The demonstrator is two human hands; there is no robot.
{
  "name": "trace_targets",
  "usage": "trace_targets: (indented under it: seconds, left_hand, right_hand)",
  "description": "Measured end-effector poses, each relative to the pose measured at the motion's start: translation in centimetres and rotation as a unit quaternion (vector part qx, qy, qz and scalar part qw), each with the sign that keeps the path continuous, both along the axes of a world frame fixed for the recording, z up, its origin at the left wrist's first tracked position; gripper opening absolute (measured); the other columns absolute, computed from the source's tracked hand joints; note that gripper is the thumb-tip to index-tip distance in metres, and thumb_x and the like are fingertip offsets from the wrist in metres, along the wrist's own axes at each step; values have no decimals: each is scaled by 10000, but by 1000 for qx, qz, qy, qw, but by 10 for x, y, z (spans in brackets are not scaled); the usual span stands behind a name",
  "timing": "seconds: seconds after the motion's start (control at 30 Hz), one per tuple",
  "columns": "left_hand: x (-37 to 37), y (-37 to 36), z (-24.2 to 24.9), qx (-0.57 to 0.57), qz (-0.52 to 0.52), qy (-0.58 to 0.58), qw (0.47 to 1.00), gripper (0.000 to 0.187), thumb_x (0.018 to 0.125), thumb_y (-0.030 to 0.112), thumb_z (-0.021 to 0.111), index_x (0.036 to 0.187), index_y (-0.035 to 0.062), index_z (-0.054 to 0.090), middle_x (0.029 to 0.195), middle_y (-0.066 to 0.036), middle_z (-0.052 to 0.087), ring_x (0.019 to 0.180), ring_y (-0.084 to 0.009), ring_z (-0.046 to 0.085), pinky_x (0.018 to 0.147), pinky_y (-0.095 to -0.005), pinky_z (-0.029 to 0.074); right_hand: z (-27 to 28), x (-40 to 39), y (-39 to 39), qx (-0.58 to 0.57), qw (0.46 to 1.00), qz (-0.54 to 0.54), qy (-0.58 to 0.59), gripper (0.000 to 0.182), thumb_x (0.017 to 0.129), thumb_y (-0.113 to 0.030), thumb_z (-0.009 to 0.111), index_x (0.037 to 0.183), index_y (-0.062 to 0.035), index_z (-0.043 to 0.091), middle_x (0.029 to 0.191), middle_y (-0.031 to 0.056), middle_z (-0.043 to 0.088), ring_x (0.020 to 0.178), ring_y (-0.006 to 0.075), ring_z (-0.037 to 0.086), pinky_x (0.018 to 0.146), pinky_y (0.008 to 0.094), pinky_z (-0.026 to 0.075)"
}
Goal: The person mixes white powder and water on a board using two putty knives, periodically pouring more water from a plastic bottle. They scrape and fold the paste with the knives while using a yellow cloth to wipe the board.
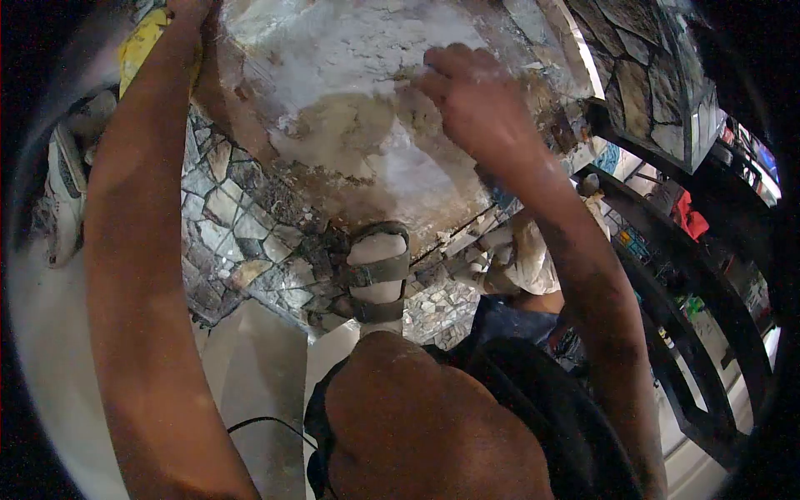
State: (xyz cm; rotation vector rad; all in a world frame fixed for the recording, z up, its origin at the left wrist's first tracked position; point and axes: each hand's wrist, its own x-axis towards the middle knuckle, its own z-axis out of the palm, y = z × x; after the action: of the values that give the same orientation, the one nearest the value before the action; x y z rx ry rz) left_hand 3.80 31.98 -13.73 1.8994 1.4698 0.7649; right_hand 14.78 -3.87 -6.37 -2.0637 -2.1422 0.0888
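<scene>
My right hand (479, 100) is over the upper middle of a brown surface spread with whitish, wet-looking paste (333, 75). Its fingers are curled down towards the paste, and what they hold, if anything, is hidden. A tan patch (346, 125) of the mix lies left of this hand. My left arm reaches up the left side, and only the edge of my left hand (187, 7) shows at the top of the view. Beside that arm is a yellow bag or cloth (142, 50); whether the left hand touches it cannot be told.
Stone-mosaic flooring (229, 208) lies around the surface. My sandalled foot (377, 267) stands at its lower edge. A stone-patterned panel (642, 75) and black metal bars (667, 225) are at the right. A white shoe (65, 187) is at the far left, and a black cable (271, 419) curves below.
</scene>
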Motion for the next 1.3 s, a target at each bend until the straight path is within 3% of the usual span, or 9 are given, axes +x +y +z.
trace_targets:
  seconds: [0.1,0.27,0.43,0.63,0.73,0.83,0.93,1.13,1.3]
  left_hand:
    - [0,-2,-1,-1,-5,-4,1000,583,778,326,671,1223,-19,517,1188,-215,572,1090,-379,534,898,-456,423]
    - [-1,-2,2,1,-14,-5,1000,583,782,333,664,1223,-19,517,1190,-215,571,1092,-378,533,900,-454,422]
    - [-1,-4,1,-1,-17,-11,1000,583,785,340,657,1223,-19,518,1193,-214,570,1095,-376,532,902,-451,422]
    - [0,-6,2,2,-24,-14,1000,583,789,348,649,1223,-19,518,1195,-213,568,1098,-374,531,905,-448,421]
    - [0,-7,1,-1,-26,-16,1000,583,791,353,645,1223,-19,519,1196,-213,568,1099,-373,531,906,-447,420]
    - [1,-8,1,-2,-29,-19,999,584,793,357,640,1223,-19,519,1198,-213,567,1101,-373,530,907,-445,420]
    - [1,-9,2,0,-32,-19,999,584,795,361,636,1222,-19,519,1199,-212,567,1102,-372,530,908,-444,419]
    - [1,-11,1,1,-39,-20,999,585,799,370,628,1222,-19,520,1202,-211,565,1105,-370,528,911,-441,418]
    - [1,-10,0,0,-39,-21,999,586,802,377,621,1222,-19,520,1204,-211,564,1108,-368,528,913,-438,418]
  right_hand:
    - [0,-4,10,59,997,-18,50,184,822,-200,537,810,-46,637,876,113,597,856,305,581,750,422,477]
    - [-37,-21,-7,-7,999,29,37,175,824,-197,529,831,-58,635,852,128,592,859,318,587,760,445,468]
    - [1,-1,15,58,998,0,19,171,820,-194,531,845,-63,639,860,114,602,862,304,596,744,440,468]
    - [-20,-25,2,-116,991,49,-40,202,766,-119,565,947,-128,655,981,70,579,1006,266,546,855,396,436]
    - [-6,-4,11,-32,999,35,6,165,786,-196,545,854,-90,651,893,108,617,901,298,597,747,432,477]
    - [13,-1,25,-7,999,-13,-32,191,794,-125,550,945,-84,659,1022,77,592,984,254,558,852,408,436]
    - [-9,-6,27,-146,989,-9,-1,204,801,-123,542,957,-71,663,1048,80,595,1006,262,555,868,408,442]
    - [-9,4,9,-26,998,53,32,155,797,-193,551,841,-85,651,951,116,602,923,287,590,771,442,470]
    - [35,-4,-11,-26,998,-13,61,162,777,-208,562,872,-104,644,974,103,596,915,273,580,766,426,465]
